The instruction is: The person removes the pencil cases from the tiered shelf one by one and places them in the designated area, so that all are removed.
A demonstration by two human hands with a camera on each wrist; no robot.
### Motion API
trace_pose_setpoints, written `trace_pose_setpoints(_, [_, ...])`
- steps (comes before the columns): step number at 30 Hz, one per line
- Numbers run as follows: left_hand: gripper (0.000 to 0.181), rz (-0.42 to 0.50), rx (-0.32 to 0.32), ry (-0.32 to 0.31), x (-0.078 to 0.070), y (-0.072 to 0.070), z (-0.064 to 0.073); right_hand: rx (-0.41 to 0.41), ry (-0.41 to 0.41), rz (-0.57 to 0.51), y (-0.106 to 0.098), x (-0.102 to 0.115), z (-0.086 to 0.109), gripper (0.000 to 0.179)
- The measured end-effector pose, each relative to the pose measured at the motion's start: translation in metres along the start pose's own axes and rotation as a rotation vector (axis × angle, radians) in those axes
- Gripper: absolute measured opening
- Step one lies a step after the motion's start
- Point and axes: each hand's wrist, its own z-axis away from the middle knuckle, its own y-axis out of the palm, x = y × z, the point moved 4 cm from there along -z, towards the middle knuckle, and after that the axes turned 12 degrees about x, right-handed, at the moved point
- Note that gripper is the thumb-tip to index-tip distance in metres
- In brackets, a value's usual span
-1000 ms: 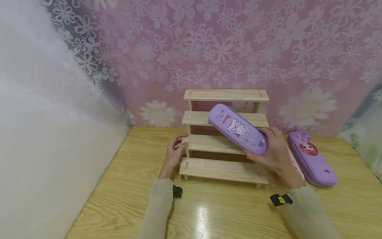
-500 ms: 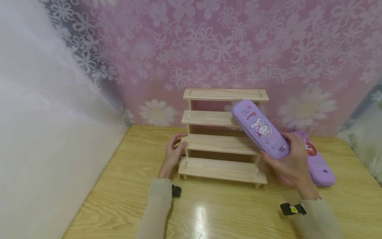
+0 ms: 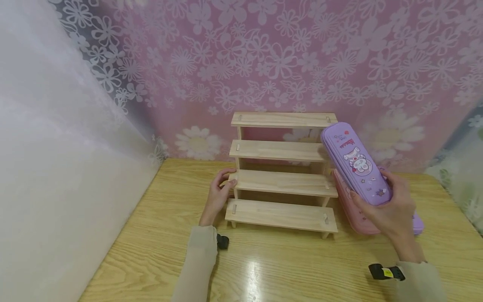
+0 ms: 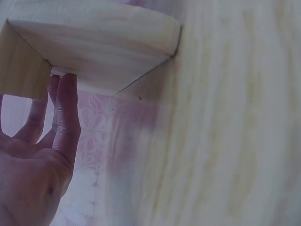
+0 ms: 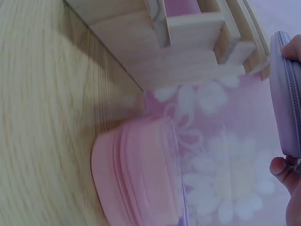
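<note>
My right hand (image 3: 392, 209) grips the near end of a purple pencil case (image 3: 356, 163) with a bunny picture, holding it tilted in the air beside the right end of a wooden step shelf (image 3: 283, 180). In the right wrist view the case's zipped edge (image 5: 288, 94) shows between thumb and fingers. At the shelf's left end my left hand (image 3: 220, 188) holds the edge of the second board from the bottom. The left wrist view shows those fingers (image 4: 68, 113) reaching up to the wood. Under the held case, a pink pencil case (image 3: 354, 209) lies on the table.
Another purple pencil case (image 3: 417, 224) lies beside the pink one, mostly hidden by my right hand. A pink flowered backdrop (image 3: 279, 63) rises behind the shelf, and a white cloth wall (image 3: 56, 167) stands at the left. The wood-grain table (image 3: 158, 251) extends in front.
My right hand has carried the purple pencil case rightward from in front of the shelf to past its right end, turning it more upright. My left hand stays on the shelf.
</note>
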Motion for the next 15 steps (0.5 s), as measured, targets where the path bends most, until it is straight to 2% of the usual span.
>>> trace_pose_setpoints(11, [0.039,-0.01,-0.008,0.005,-0.001,0.001,0.0,-0.087,0.071,0.076,-0.03,-0.026,0.016,0.088])
trace_pose_setpoints(15, [0.037,-0.005,-0.011,-0.003,0.001,0.0,0.0,-0.093,0.097,0.096,-0.038,-0.029,0.022,0.086])
